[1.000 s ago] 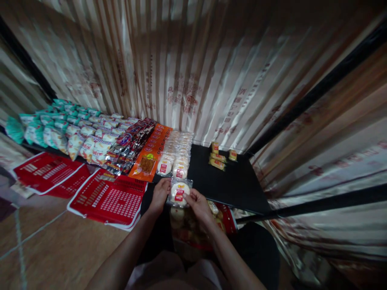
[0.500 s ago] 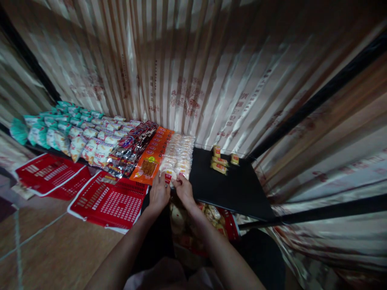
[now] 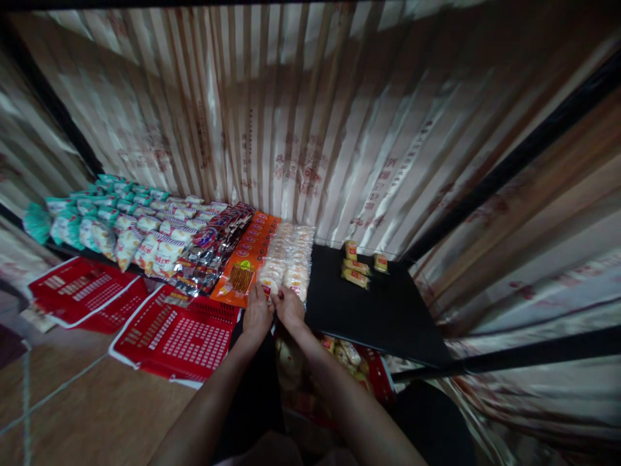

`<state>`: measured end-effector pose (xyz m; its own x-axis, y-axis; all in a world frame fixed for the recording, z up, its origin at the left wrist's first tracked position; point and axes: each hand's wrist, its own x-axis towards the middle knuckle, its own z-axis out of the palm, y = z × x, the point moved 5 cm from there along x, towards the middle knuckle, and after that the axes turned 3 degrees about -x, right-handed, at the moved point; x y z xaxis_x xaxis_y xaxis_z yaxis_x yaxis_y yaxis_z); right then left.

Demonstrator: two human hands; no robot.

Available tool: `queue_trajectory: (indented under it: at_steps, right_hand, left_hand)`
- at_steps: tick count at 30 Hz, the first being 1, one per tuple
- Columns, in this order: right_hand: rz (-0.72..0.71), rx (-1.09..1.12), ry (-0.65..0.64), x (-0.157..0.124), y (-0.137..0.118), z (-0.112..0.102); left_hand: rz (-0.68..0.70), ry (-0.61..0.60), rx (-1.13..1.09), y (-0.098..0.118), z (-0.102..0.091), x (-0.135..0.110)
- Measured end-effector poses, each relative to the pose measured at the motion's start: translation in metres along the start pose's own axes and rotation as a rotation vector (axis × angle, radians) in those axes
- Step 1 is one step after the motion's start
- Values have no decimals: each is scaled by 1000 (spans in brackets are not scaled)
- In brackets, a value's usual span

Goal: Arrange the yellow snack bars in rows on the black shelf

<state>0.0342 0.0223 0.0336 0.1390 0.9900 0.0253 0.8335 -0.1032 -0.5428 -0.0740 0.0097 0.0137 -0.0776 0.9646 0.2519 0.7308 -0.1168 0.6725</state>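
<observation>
Two rows of clear-wrapped white rice crackers [image 3: 297, 259] lie on the black shelf [image 3: 369, 317]. At the front end of the left row, both my hands close on one wrapped rice cracker [image 3: 270, 285] with a red label. My left hand [image 3: 258, 312] grips its left side, beside an orange snack packet [image 3: 237, 275]. My right hand [image 3: 290, 308] pinches its right edge, just before the right row. The fingertips are partly hidden. Several small yellow-wrapped snacks [image 3: 356, 277] sit farther right on the shelf.
Dark foil packets [image 3: 206, 259], white snack bags [image 3: 162, 252] and teal bags [image 3: 68, 223] fill the shelf's left side. Red baskets [image 3: 194, 340] stand below. Another basket holding wrapped snacks [image 3: 347, 353] is under my right arm. A pleated curtain [image 3: 301, 116] hangs behind.
The view has tilted up slightly, so the shelf appears lower. My right hand has shifted a little left, nearer to my left hand. Both hands stay at the front of the left cracker row.
</observation>
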Motion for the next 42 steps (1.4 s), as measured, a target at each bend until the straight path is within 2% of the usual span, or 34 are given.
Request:
queue_trajectory:
  at_steps: [4, 7, 12, 20, 32, 42]
  right_hand:
    - [-61, 52, 24, -1, -3, -3]
    - [-151, 84, 97, -7, -1, -7]
    - [-289, -73, 270, -22, 20, -16]
    - [-329, -100, 353, -20, 45, -13]
    - [-375, -81, 432, -21, 56, -5]
    - [-379, -76, 429, -23, 55, -4]
  left_hand:
    - [-1, 16, 23, 4, -1, 1]
    - [-1, 16, 62, 6, -2, 2]
    - [45, 7, 102, 8, 0, 3]
    - [48, 17, 171, 13, 3, 6]
    - [59, 0, 166, 14, 7, 13]
    - [50, -1, 178, 17, 3, 14]
